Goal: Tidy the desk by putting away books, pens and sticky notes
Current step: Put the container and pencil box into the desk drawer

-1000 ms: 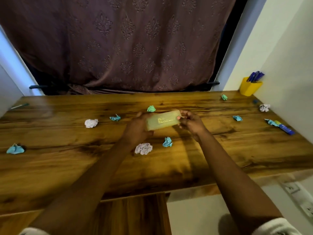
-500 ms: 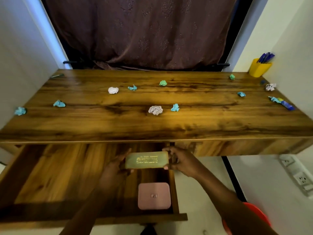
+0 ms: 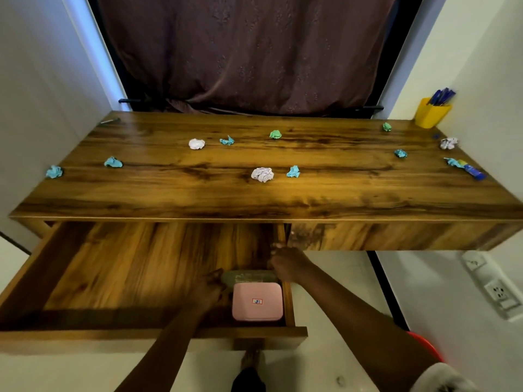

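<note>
A yellowish flat box (image 3: 250,276) lies low in the open wooden drawer (image 3: 135,267), just behind a pink case (image 3: 257,301). My left hand (image 3: 209,287) holds the box's left end and my right hand (image 3: 285,263) holds its right end by the drawer's right wall. Crumpled sticky notes dot the desk top (image 3: 254,199): a white one (image 3: 262,174), a blue one (image 3: 293,171), a green one (image 3: 276,134) and several more. A yellow cup (image 3: 431,116) with blue pens stands at the back right corner.
A blue glue stick or marker (image 3: 473,172) lies near the right wall beside a blue scrap. A pen (image 3: 109,120) lies at the back left corner. Wall sockets (image 3: 498,290) sit low right. A red object (image 3: 424,345) is on the floor under my right arm.
Both hands carried the yellowish box from above the desk top down into the open drawer, and now it sits low behind the pink case. The view has tilted down and back.
</note>
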A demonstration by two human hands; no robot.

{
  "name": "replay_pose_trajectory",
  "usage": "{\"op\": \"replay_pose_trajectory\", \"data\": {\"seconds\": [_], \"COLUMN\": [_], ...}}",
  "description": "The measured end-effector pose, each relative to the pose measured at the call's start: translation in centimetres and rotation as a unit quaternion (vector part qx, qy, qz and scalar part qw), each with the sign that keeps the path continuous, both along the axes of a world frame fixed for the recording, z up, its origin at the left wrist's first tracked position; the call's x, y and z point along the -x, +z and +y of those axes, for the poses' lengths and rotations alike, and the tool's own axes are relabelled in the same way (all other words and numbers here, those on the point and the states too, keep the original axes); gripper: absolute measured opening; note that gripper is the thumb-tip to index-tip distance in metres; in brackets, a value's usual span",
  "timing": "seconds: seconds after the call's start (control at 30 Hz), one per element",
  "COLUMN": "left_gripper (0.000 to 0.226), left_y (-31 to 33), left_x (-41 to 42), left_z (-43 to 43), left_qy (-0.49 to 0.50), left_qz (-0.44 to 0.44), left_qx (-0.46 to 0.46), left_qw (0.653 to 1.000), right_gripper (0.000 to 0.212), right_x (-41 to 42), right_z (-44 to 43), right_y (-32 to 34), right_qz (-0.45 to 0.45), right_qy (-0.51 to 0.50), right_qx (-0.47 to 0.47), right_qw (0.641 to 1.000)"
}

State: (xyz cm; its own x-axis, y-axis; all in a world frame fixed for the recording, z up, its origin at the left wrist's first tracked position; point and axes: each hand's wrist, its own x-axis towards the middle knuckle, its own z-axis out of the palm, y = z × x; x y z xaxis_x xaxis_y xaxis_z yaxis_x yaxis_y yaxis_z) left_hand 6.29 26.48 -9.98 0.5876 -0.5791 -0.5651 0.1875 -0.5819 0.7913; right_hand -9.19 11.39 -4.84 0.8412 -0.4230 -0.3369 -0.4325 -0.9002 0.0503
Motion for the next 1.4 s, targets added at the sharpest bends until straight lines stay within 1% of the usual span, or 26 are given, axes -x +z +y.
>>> {"op": "replay_pose_trajectory", "data": {"seconds": [0.13,0.23,0.3,0.37,0.43,0.47,0.5,0.57,0.63,0.73,0.77,0.87,0.97,1.1,1.17,1.23,1.33,1.4], "left_gripper": [0.034,0.036,0.04,0.043,0.047,0.047,0.047,0.042,0.039,0.039,0.04,0.043,0.042,0.047,0.053,0.057,0.059,0.06], "left_y": [0.4,0.7,1.2,2.3,3.3,4.0,4.8,6.3,7.7,9.3,9.7,10.1,9.5,7.5,6.7,6.1,5.3,4.8], "left_x": [0.2,0.3,0.6,1.1,1.6,2.0,2.5,3.7,5.1,7.5,8.6,12.4,16.8,21.2,22.1,22.8,22.9,22.7], "left_z": [-0.3,0.1,0.3,0.5,0.7,0.7,0.6,-0.5,-2.5,-8.4,-11.0,-18.9,-27.4,-38.0,-41.2,-43.1,-44.1,-44.3], "left_qy": [0.004,0.002,-0.04,-0.111,-0.174,-0.185,-0.188,-0.208,-0.251,-0.308,-0.323,-0.354,-0.385,-0.418,-0.412,-0.392,-0.368,-0.369], "left_qz": [0.005,0.011,-0.03,-0.116,-0.233,-0.284,-0.317,-0.357,-0.38,-0.408,-0.413,-0.441,-0.474,-0.5,-0.498,-0.517,-0.541,-0.543], "left_qx": [0.019,0.019,0.004,-0.013,-0.009,-0.002,0.008,0.061,0.123,0.18,0.185,0.18,0.125,0.031,0.001,-0.009,-0.017,-0.023], "left_qw": [1.0,1.0,0.999,0.987,0.957,0.941,0.93,0.909,0.882,0.84,0.831,0.805,0.782,0.758,0.763,0.761,0.756,0.754], "right_gripper": [0.028,0.036,0.04,0.04,0.039,0.038,0.038,0.036,0.034,0.031,0.031,0.028,0.034,0.047,0.056,0.063,0.069,0.069], "right_x": [0.4,0.8,1.2,1.9,2.8,3.3,4.0,5.7,8.0,11.9,13.5,18.0,22.7,28.9,31.4,33.8,36.5,37.7], "right_z": [0.3,0.3,0.3,0.6,1.1,1.4,1.5,1.3,0.5,-2.3,-3.8,-9.2,-16.4,-26.8,-31.3,-35.9,-41.4,-44.2], "right_y": [-0.6,-0.9,-1.1,-1.6,-2.2,-2.3,-2.2,-1.8,-1.1,0.5,1.1,2.3,3.1,3.5,3.3,3.0,2.5,2.4], "right_qz": [-0.03,-0.054,-0.1,-0.164,-0.25,-0.288,-0.323,-0.371,-0.414,-0.464,-0.472,-0.46,-0.447,-0.405,-0.383,-0.369,-0.389,-0.416], "right_qy": [-0.022,-0.02,-0.021,-0.032,-0.057,-0.083,-0.113,-0.175,-0.233,-0.316,-0.342,-0.4,-0.441,-0.486,-0.523,-0.558,-0.566,-0.582], "right_qx": [-0.013,-0.009,-0.02,-0.04,-0.05,-0.06,-0.069,-0.067,-0.042,-0.037,-0.034,-0.022,-0.026,-0.017,-0.03,-0.046,-0.011,0.012], "right_qw": [0.999,0.998,0.995,0.985,0.965,0.952,0.937,0.909,0.879,0.827,0.812,0.792,0.778,0.774,0.761,0.742,0.726,0.698]}}
